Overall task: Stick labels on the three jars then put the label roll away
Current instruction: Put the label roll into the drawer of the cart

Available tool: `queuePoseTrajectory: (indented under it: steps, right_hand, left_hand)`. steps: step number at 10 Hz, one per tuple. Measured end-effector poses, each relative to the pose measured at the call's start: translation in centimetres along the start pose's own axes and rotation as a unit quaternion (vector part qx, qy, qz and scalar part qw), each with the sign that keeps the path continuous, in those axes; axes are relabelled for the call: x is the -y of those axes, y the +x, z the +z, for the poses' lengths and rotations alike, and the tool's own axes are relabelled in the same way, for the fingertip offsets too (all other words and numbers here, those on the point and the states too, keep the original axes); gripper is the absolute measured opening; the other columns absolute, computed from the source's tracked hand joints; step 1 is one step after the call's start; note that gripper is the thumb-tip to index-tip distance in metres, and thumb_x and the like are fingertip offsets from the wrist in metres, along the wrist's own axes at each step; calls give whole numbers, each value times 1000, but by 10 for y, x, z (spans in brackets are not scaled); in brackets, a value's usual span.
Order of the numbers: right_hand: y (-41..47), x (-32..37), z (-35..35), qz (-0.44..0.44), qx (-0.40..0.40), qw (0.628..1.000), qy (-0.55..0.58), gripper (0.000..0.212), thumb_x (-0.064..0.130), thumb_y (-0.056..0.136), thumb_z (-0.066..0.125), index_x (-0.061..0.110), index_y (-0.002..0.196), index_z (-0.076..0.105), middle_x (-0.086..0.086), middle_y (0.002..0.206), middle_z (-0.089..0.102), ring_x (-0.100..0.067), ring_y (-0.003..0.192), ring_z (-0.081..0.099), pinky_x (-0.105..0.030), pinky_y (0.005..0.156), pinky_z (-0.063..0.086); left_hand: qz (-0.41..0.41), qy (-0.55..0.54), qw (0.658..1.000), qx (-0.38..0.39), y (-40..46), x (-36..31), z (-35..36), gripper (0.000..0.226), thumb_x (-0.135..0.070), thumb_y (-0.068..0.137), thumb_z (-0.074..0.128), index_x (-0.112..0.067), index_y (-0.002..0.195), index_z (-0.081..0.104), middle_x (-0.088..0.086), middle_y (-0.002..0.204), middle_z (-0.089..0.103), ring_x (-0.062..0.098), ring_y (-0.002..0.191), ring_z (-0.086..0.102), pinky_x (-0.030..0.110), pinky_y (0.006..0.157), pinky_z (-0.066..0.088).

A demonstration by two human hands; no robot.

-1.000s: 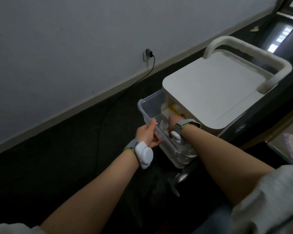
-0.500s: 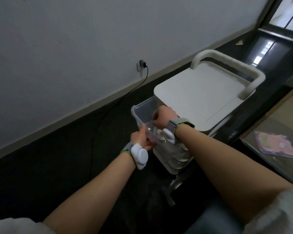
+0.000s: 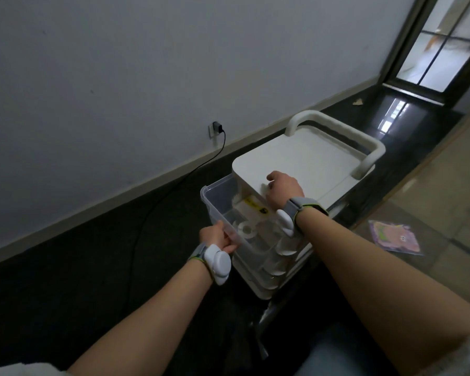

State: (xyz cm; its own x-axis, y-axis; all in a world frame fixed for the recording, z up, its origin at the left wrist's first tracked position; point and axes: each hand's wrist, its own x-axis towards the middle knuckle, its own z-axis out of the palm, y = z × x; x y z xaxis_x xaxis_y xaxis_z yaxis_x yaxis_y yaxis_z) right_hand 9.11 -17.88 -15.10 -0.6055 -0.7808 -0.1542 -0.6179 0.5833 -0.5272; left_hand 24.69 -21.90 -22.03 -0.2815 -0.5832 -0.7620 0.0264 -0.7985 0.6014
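Note:
A clear plastic drawer (image 3: 215,199) is pulled out of a white cart (image 3: 304,164). The white label roll (image 3: 246,229) lies flat inside the drawer, beside some yellow-marked packaging. My left hand (image 3: 219,238) grips the drawer's front rim. My right hand (image 3: 282,189) is above the drawer at the cart top's near edge, fingers curled, holding nothing that I can see. No jars are in view.
The cart has a thick white handle (image 3: 337,131) at its far end and more drawers below. A black cable (image 3: 174,183) runs from a wall plug across the dark floor. A pink-purple packet (image 3: 394,238) lies on a glass surface at the right.
My right hand has come up out of the drawer to the cart top's edge, leaving the label roll inside. My left hand stays on the drawer rim. The view tilted up.

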Motion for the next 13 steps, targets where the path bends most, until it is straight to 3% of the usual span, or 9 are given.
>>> queuePoseTrajectory:
  steps: [1, 3, 5, 6, 7, 9, 11, 12, 13]
  right_hand:
    - [2, -1, -3, 0, 6, 1000, -11, 38, 9, 91, 46, 9, 129, 51, -14, 129, 58, -32, 117, 54, -39, 96, 44]
    - [6, -2, -7, -1, 20, 1000, -17, 34, 9, 91, 46, 9, 124, 55, -15, 128, 58, -33, 116, 54, -38, 95, 44]
    - [6, -6, -8, -1, 27, 1000, -4, 32, 11, 91, 47, 9, 121, 57, -15, 125, 60, -33, 112, 56, -36, 92, 45]
    - [5, -5, -8, -1, 28, 1000, 0, 32, 12, 91, 48, 9, 121, 57, -15, 125, 60, -33, 112, 56, -38, 93, 46]
    - [6, -5, -9, -3, 27, 1000, 5, 31, 12, 91, 49, 9, 121, 57, -15, 123, 60, -33, 111, 57, -38, 93, 48]
    - [6, -6, -8, -3, 24, 1000, 10, 32, 13, 91, 48, 9, 121, 57, -15, 124, 60, -32, 111, 56, -37, 92, 46]
    - [6, -7, -6, -7, 23, 1000, 14, 31, 16, 93, 48, 9, 121, 57, -14, 124, 61, -32, 112, 56, -34, 90, 45]
    - [6, -7, -6, -7, 25, 1000, 13, 30, 17, 92, 49, 9, 120, 57, -14, 123, 61, -32, 111, 56, -34, 89, 45]
    - [4, -7, -7, -8, 27, 1000, 10, 30, 17, 92, 49, 9, 121, 56, -14, 123, 61, -32, 111, 57, -35, 90, 45]
  left_hand:
    - [13, 24, 1000, -5, 1, -1, 6, 22, -5, 89, 51, -1, 109, 59, 20, 109, 66, 33, 101, 64, 45, 78, 55]
    - [64, 80, 995, 7, 0, 1, 26, 19, -3, 92, 45, -9, 76, 53, 16, 90, 63, 40, 115, 59, 42, 93, 51]
    - [91, 84, 992, 38, 0, 5, 49, 28, 1, 96, 36, -9, 71, 45, 10, 74, 51, 34, 85, 63, 48, 100, 47]
    - [60, 67, 995, 51, 0, 3, 57, 22, 5, 90, 47, -7, 72, 54, 13, 77, 59, 39, 115, 58, 44, 93, 52]
    - [42, 67, 996, 49, 6, 0, 66, 20, 8, 83, 55, -6, 71, 60, 15, 79, 64, 33, 103, 63, 48, 97, 50]
    - [84, 68, 993, 45, 9, 1, 80, 28, 5, 94, 40, -9, 71, 49, 9, 71, 54, 17, 57, 59, 19, 38, 51]
    - [123, 141, 981, 45, 17, 1, 80, 33, 6, 96, 36, -10, 68, 42, -4, 35, 55, 0, 27, 52, 13, 33, 44]
    - [134, 150, 978, 50, 15, -1, 83, 33, 4, 96, 35, -9, 68, 44, -7, 28, 52, 12, 40, 58, 15, 33, 45]
    - [98, 135, 986, 33, 17, -2, 91, 24, -2, 98, 34, 5, 97, 57, 18, 72, 69, 26, 65, 53, 25, 39, 49]
